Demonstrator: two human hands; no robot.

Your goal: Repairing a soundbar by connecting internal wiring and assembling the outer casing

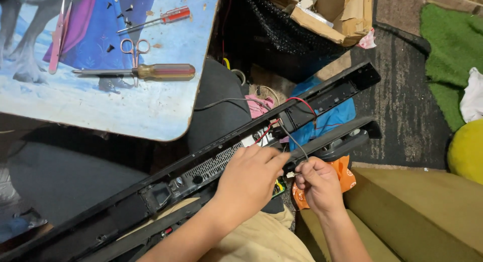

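1. Hands met over a long black opened device [211, 166] that lay slantwise across the person's lap, running from the lower left up to the upper right.
2. The left hand [249, 181] came in from below, forearm angled up, wrist bent, fingers curled down onto the device's middle and pressing there; whether it gripped anything beneath, I could not tell.
3. The right hand [318, 184] was just beside it, fingers pinched shut on a thin grey wire [294, 141] that rose from the fingertips toward the device's inner part.
4. Red wires [302, 102] looped out of the same opening, close above both hands.
5. A second black strip [347, 136] lay parallel and just below the upper end of the device.
6. The edge of a small picture-printed table [151, 116] stood near the device's upper left side, bearing a yellow-handled screwdriver [151, 71], scissors [134, 48], a red-handled screwdriver [161, 18] and pink tweezers [58, 38].
7. An olive cushion edge [412, 211] hemmed in the right forearm; dark carpet [402, 106] lay open beyond the device's far end.
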